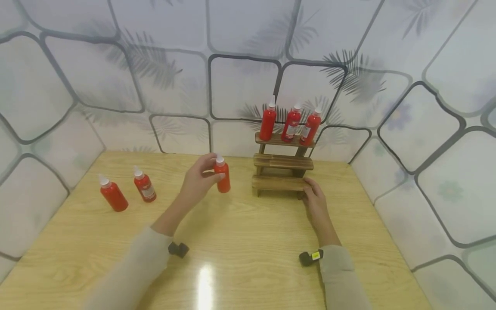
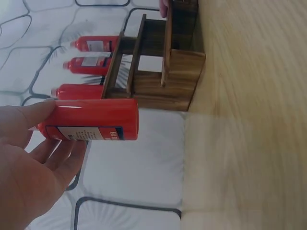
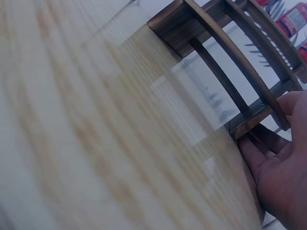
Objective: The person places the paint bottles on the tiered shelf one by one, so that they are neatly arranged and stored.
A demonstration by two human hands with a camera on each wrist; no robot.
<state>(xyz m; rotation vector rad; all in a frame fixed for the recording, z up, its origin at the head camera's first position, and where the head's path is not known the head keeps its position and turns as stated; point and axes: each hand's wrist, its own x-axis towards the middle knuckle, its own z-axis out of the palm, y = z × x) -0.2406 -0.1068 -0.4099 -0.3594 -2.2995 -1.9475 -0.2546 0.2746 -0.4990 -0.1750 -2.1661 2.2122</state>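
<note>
Presently, the left hand (image 1: 199,178) grasps a red cylindrical bottle with a white pointed nozzle (image 1: 224,184), thumb and fingers about its upper part. This bottle is raised above the light wood-grain table (image 1: 232,241), left of the three-tier brown wooden stand (image 1: 283,162). The right hand (image 1: 315,202) grips the stand's lowest tier at its right end. Three similar red bottles (image 1: 291,125) stand upright on the top tier; two more red bottles (image 1: 146,188) stand at the table's left.
</note>
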